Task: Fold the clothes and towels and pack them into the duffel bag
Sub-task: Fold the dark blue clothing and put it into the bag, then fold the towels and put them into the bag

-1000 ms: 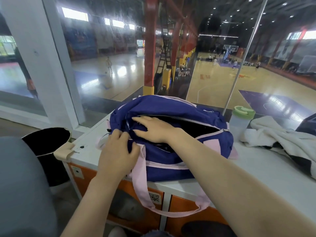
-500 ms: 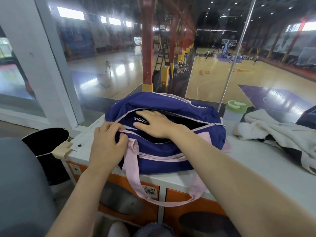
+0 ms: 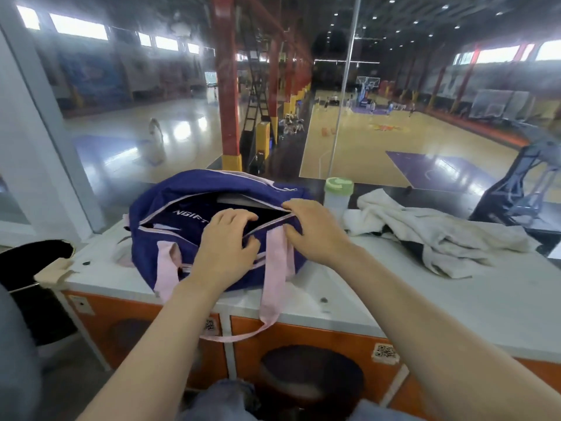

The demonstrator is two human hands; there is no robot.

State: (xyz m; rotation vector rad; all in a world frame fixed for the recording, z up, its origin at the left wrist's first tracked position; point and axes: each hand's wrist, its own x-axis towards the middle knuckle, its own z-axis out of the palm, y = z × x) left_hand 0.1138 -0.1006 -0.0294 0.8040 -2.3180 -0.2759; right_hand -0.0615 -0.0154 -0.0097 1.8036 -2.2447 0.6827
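Hands work at the mouth of a navy duffel bag [image 3: 170,238] that sits on the white bench [image 3: 394,299], at about ten o'clock from the middle of the view. The left hand [image 3: 226,250] lies on the near lip of the open zip, its fingers curled over the edge and its thumb against the fabric below, so it grasps the bag's rim. The right hand [image 3: 315,229] is at the two o'clock end of the opening, its fingers and thumb curled around the corner of the bag where the zip runs out, grasping the fabric there. Inside the gap something dark and something grey show; what they are cannot be told. Pink straps [image 3: 274,287] hang from the bag over the bench's front edge, down past the orange locker fronts [image 3: 303,332]. At three o'clock from the bag, apart from it, a crumpled white towel [image 3: 425,226] lies on the bench over something dark. A clear bottle with a green lid [image 3: 338,189] stands between bag and towel, at the far edge.
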